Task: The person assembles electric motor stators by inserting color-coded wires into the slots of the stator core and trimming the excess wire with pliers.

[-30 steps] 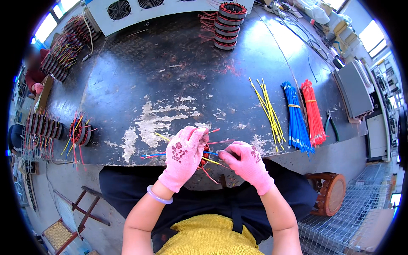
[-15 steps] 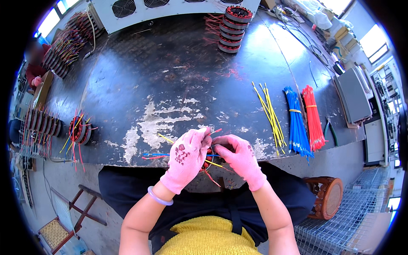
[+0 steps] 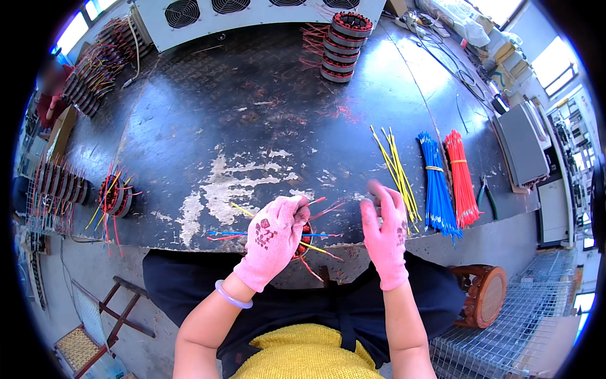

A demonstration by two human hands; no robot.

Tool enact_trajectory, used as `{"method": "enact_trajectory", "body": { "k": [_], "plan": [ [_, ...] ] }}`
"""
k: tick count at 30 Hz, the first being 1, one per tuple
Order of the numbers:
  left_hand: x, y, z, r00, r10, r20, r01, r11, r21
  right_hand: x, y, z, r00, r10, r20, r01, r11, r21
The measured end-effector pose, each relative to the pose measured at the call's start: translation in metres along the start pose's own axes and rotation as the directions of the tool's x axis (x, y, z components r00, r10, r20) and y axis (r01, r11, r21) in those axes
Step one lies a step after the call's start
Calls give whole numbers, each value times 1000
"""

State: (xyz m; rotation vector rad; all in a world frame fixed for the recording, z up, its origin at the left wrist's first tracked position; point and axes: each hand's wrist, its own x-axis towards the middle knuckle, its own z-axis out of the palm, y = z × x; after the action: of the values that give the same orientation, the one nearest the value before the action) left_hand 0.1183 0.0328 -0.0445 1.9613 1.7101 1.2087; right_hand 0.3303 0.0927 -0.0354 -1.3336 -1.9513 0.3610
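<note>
Both hands wear pink gloves. At the table's front edge my left hand [image 3: 276, 237] is closed on a motor stator [image 3: 305, 239], a ring with red windings, mostly hidden behind the glove. Yellow, blue and red leads stick out from the stator on both sides. My right hand [image 3: 386, 230] is lifted off it to the right, fingers apart with nothing visible in them. Nearest to that hand lie several loose yellow wires [image 3: 396, 170]. Farther right are a bundle of blue wires [image 3: 435, 183] and a bundle of red wires [image 3: 462, 180], each tied with a band.
Green-handled pliers [image 3: 486, 196] lie right of the red bundle. A stack of stators [image 3: 344, 47] stands at the back, before a box with fans [image 3: 252, 19]. More stators [image 3: 117, 194] sit at the left edge. Another person [image 3: 53, 95] is at the far left. A wooden stool [image 3: 483, 294] stands lower right.
My right hand has come away from the stator and moved right, its fingers opening upward. My left hand stays on the stator, almost unmoved.
</note>
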Motion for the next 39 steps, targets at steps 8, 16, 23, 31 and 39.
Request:
{"method": "enact_trajectory", "body": {
  "k": [8,16,23,31,39],
  "plan": [
    [0,1,3,1000,10,-25,-9,1000,25,-11,-39,-7,936,-178,303,246,948,-203],
    [1,1,3,999,16,-32,-14,998,61,-7,-33,33,904,-42,426,52,999,-10],
    [-1,-3,4,1000,21,-17,-20,999,29,-1,-19,39,884,23,466,-224,897,380],
    [3,0,-2,998,57,34,-58,998,13,-11,-4,18,860,301,412,-504,630,591],
    [2,-1,-2,997,49,58,-50,999,22,-9,-5,-14,869,51,493,-124,985,117]
  ]
}}
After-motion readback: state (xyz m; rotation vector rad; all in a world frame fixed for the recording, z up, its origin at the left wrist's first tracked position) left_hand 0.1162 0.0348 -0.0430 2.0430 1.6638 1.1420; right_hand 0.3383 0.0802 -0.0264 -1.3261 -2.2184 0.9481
